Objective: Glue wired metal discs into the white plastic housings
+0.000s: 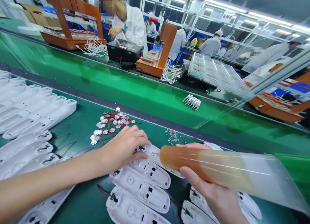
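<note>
My left hand (129,145) reaches over the top end of a white plastic shell (153,154), its fingers bent against the shell's end; what they pinch, if anything, is hidden. My right hand (208,185) is wrapped round a large translucent tube (205,162) with an amber-brown end, which points left over that same shell. More white shells (145,188) with round recesses lie in a row just below, some with red and black wires. Small round discs with red wires (113,122) are piled beyond my left hand. A scatter of tiny metal parts (173,136) lies above the tube's tip.
White housings (36,104) fill the left side, and further shells (193,211) lie under my right forearm. Past a green partition (121,88) stand orange fixtures (157,53), a black box (124,49), white cables and clear trays (215,72). People in white coats work behind.
</note>
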Demonstrator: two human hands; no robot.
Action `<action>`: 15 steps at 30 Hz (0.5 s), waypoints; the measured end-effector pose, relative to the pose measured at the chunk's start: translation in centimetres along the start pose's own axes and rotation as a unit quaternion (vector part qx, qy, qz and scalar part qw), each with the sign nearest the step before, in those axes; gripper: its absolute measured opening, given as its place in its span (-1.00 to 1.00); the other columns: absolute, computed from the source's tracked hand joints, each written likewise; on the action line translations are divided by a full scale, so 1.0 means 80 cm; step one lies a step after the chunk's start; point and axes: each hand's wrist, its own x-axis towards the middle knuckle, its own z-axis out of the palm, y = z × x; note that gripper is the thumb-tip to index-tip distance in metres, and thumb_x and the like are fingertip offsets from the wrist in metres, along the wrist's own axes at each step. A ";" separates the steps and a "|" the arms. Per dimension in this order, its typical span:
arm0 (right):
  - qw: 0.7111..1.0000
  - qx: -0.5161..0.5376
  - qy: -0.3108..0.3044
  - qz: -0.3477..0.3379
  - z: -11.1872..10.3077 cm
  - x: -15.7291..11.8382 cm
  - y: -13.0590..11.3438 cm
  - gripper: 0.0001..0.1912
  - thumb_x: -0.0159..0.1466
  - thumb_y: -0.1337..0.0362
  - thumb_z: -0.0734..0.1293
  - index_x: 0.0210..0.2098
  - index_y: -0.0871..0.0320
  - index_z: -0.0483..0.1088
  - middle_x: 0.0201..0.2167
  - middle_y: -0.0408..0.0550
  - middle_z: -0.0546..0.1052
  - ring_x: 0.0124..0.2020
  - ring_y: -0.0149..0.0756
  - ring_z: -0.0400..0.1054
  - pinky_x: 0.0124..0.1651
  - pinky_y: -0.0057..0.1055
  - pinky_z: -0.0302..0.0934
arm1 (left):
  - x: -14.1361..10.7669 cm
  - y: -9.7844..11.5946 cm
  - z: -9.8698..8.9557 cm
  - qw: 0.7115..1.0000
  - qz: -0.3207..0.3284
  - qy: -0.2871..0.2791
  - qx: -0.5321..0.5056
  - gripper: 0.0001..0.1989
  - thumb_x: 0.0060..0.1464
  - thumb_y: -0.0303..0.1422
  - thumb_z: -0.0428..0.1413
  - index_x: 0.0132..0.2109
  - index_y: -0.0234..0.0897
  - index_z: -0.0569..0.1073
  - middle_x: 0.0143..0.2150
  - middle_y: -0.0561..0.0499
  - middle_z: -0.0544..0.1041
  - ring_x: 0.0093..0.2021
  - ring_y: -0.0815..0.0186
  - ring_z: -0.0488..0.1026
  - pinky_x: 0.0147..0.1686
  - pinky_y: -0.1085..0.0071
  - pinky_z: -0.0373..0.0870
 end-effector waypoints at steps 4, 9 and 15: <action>0.999 -0.021 -0.007 -0.046 -0.002 0.003 0.013 -0.62 0.05 0.05 0.39 -0.19 0.04 0.31 -0.21 -0.13 0.46 -0.24 -0.32 0.39 -0.13 -0.46 0.30 | 0.000 0.001 0.000 1.000 0.001 0.000 0.004 -0.76 0.05 -0.35 0.18 -0.10 -0.16 0.44 -0.16 0.09 0.42 -0.18 0.31 0.25 -0.17 0.36 0.06; 0.989 -0.076 -0.015 -0.125 -0.008 0.009 0.029 -0.62 0.08 0.05 0.38 -0.14 -0.02 0.30 -0.21 -0.14 0.46 -0.25 -0.27 0.40 -0.14 -0.38 0.34 | -0.001 0.000 0.001 1.000 0.003 0.003 0.010 -0.77 0.06 -0.33 0.17 -0.10 -0.15 0.43 -0.16 0.10 0.42 -0.18 0.32 0.25 -0.16 0.36 0.05; 0.988 -0.085 -0.011 -0.131 -0.011 0.011 0.027 -0.64 0.08 0.05 0.38 -0.17 0.00 0.31 -0.23 -0.15 0.45 -0.25 -0.32 0.40 -0.17 -0.48 0.34 | 0.000 -0.001 -0.001 1.000 0.000 -0.011 0.011 -0.78 0.06 -0.34 0.17 -0.10 -0.16 0.43 -0.15 0.09 0.42 -0.17 0.29 0.24 -0.16 0.35 0.03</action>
